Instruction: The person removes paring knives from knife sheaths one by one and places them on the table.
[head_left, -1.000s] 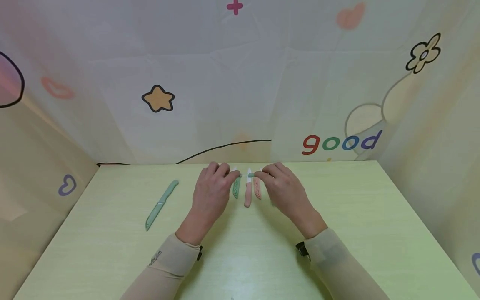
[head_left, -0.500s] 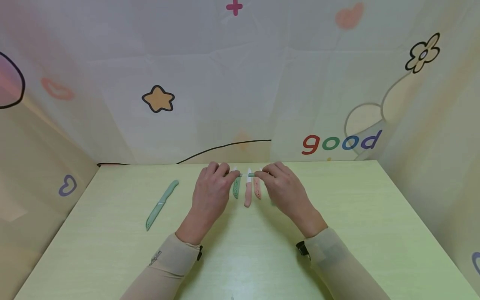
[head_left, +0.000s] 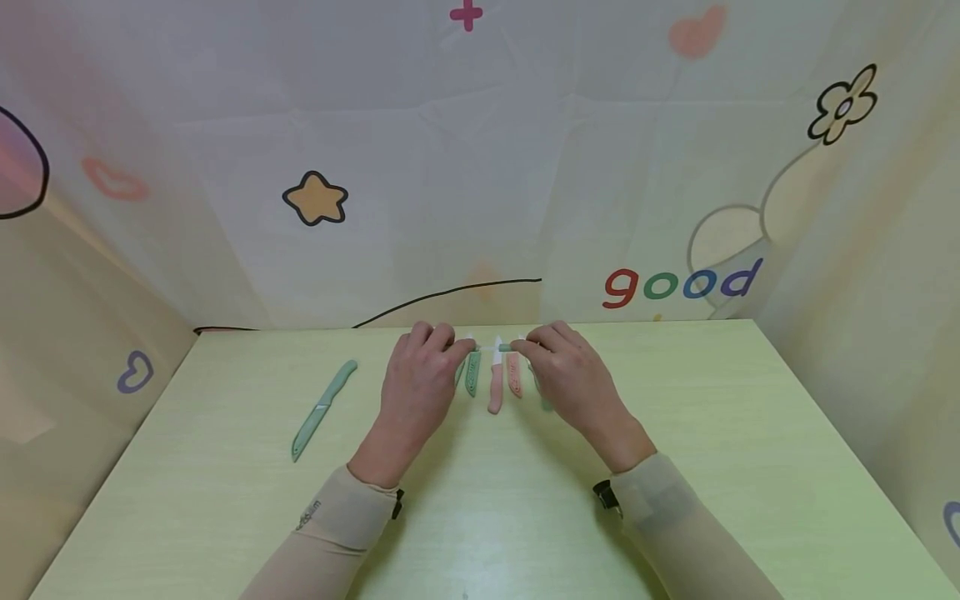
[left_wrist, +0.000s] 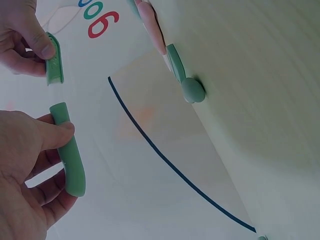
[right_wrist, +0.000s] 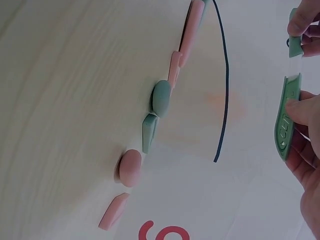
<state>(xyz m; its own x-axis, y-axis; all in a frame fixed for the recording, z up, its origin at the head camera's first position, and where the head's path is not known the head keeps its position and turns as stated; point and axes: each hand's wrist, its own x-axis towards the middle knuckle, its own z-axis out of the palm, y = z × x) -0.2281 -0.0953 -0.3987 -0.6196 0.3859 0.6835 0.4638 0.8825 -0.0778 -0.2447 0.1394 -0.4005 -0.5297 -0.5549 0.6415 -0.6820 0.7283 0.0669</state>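
My left hand (head_left: 417,375) pinches the green handle of a knife (left_wrist: 75,170) between thumb and fingers. The right hand (head_left: 573,379) holds a green knife sheath (right_wrist: 286,120) with raised lettering, thumb on its face. Between handle and sheath a short stretch of pale blade (right_wrist: 295,65) shows; the rest of it appears to be inside the sheath. Both hands are raised over the far part of the table. Below them lie a green sheath (head_left: 472,375), a pink-handled knife (head_left: 496,388) with a white blade, and a pink sheath (head_left: 513,375).
A sheathed green knife (head_left: 322,410) lies slantwise on the table (head_left: 480,533), left of the hands. Another green handle (head_left: 546,406) is partly covered by the right hand. A printed curtain (head_left: 450,192) rises behind the table's back edge.
Both hands keep their grips and have barely moved. The gap between the green handle and the sheath has widened slightly.
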